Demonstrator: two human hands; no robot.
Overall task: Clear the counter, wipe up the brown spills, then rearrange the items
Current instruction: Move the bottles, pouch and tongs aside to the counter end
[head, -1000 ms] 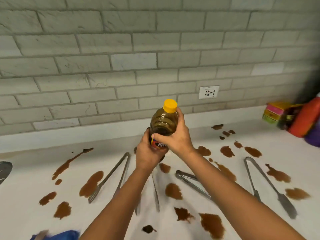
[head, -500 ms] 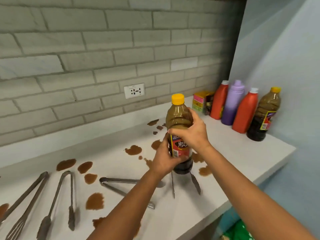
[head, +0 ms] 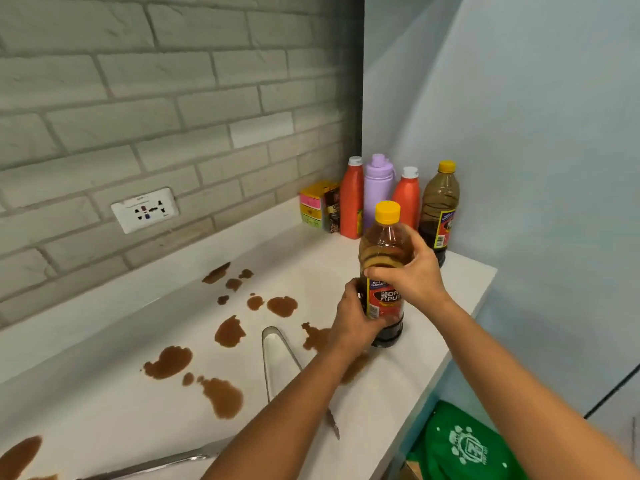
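Observation:
A brown bottle (head: 383, 247) with a yellow cap and a red label stands upright near the right end of the white counter (head: 453, 296). My left hand (head: 351, 313) grips its lower part from the left. My right hand (head: 410, 273) grips its shoulder from the right. Several brown spills (head: 228, 330) spot the counter left of the bottle. Metal tongs (head: 277, 358) lie among the spills, partly under my left forearm. A second pair of tongs (head: 166, 462) shows at the bottom edge.
In the back right corner stand two orange bottles (head: 350, 199), a purple flask (head: 378, 185), another brown bottle (head: 441, 209) and a small colourful box (head: 317, 204). A wall socket (head: 145, 209) sits in the brick backsplash. A green bag (head: 464, 445) lies below the counter's right edge.
The view has swung right along the counter. Both hands have carried the bottle to the right and lowered it near the corner group of bottles.

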